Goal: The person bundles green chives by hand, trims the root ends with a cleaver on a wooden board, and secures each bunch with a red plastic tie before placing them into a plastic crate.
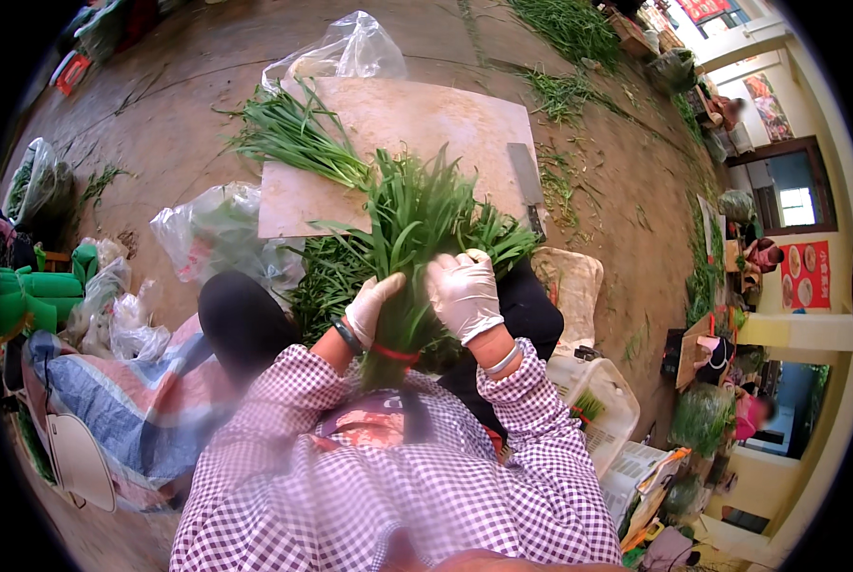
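Note:
A bunch of long, narrow green leaves (415, 214) stands upright in front of my body, with a red band (395, 354) round its lower part. My left hand (374, 310), in a white glove, is closed on the left side of the bunch. My gloved right hand (465, 294) has its fingers curled in at the right side, gripping leaves of the same bunch. More loose greens (331, 286) lie behind and below the hands. Beyond them, another bunch of long greens (303, 138) rests on a pale board (436, 119). A cleaver (524, 176) lies at the board's right edge.
Clear plastic bags (222, 224) lie left of the board, and another bag (350, 48) behind it. A striped woven sheet (126, 396) is at my left. A pale plastic crate (593, 405) stands at my right. Several people work along the far right wall.

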`<state>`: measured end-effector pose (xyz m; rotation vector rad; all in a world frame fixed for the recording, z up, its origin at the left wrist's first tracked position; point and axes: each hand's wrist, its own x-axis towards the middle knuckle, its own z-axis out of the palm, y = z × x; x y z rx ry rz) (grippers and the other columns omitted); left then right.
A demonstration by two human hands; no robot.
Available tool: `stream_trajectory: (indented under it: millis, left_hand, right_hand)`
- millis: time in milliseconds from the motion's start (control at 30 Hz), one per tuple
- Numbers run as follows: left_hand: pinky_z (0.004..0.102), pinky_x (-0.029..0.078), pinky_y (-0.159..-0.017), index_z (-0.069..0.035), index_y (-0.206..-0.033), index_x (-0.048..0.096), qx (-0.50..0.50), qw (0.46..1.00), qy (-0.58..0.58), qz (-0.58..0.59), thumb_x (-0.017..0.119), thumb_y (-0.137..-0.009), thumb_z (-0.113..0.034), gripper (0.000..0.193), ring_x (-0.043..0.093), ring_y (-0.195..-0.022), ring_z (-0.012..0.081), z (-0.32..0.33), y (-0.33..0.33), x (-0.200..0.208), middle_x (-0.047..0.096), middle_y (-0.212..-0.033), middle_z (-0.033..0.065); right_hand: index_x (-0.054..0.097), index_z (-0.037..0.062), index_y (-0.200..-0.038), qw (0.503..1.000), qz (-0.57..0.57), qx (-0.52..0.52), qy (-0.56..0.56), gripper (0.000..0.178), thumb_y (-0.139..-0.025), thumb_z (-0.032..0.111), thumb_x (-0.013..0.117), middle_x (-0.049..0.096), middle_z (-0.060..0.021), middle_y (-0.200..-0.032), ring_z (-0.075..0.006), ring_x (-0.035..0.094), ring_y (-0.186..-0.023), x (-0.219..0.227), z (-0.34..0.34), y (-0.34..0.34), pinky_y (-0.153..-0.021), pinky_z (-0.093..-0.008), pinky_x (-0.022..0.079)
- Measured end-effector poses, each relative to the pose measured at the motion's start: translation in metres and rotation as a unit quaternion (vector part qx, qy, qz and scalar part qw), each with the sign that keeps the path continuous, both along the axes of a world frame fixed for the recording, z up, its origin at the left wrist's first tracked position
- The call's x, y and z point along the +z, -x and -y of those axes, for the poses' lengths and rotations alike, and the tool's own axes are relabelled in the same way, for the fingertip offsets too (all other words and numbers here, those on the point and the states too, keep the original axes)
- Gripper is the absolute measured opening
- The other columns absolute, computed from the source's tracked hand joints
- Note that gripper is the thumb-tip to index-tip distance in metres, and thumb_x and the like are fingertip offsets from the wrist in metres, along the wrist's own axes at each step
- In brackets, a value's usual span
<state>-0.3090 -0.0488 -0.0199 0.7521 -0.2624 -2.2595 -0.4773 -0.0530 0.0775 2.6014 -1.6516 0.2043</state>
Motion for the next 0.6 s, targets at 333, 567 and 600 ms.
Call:
stream_trajectory:
  millis: [333, 567, 600]
  left_hand:
    - [0.0366, 0.057, -0.079, -0.002, -0.109, 0.065, 0.024, 0.998, -0.046, 0.048, 0.063, -0.092, -0.018, 0.023, 0.068, -0.085, 0.0211, 0.003, -0.002, -0.017, 0.07, -0.099, 0.0092]
    - [0.0396, 0.057, -0.081, -0.003, -0.111, 0.064, 0.019, 0.996, -0.078, -0.025, 0.058, -0.094, -0.022, 0.026, 0.069, -0.087, 0.0228, 0.003, -0.002, -0.017, 0.07, -0.101, 0.0107]
    - [0.0395, 0.057, -0.081, -0.003, -0.111, 0.064, 0.018, 0.997, -0.073, -0.019, 0.058, -0.094, -0.022, 0.027, 0.069, -0.087, 0.0227, 0.003, -0.003, -0.014, 0.07, -0.101, 0.0108]
  right_hand:
    - [0.068, 0.0108, -0.094, 0.993, 0.063, 0.05, 0.081, 0.018, -0.083, 0.025, 0.065, 0.068, -0.0066, -0.109, -0.0219, 0.061, -0.097, -0.01, -0.005, 0.002, -0.094, -0.0437, 0.04]
    - [0.065, 0.0123, -0.092, 0.996, 0.059, 0.036, 0.056, 0.016, -0.084, 0.027, 0.065, 0.067, -0.0049, -0.105, -0.0218, 0.06, -0.093, -0.006, -0.006, 0.001, -0.09, -0.0435, 0.04]
    - [0.065, 0.0126, -0.093, 0.997, 0.055, 0.031, 0.054, 0.017, -0.085, 0.027, 0.065, 0.067, -0.0047, -0.105, -0.0219, 0.06, -0.094, -0.007, -0.006, 0.0, -0.091, -0.0437, 0.039]
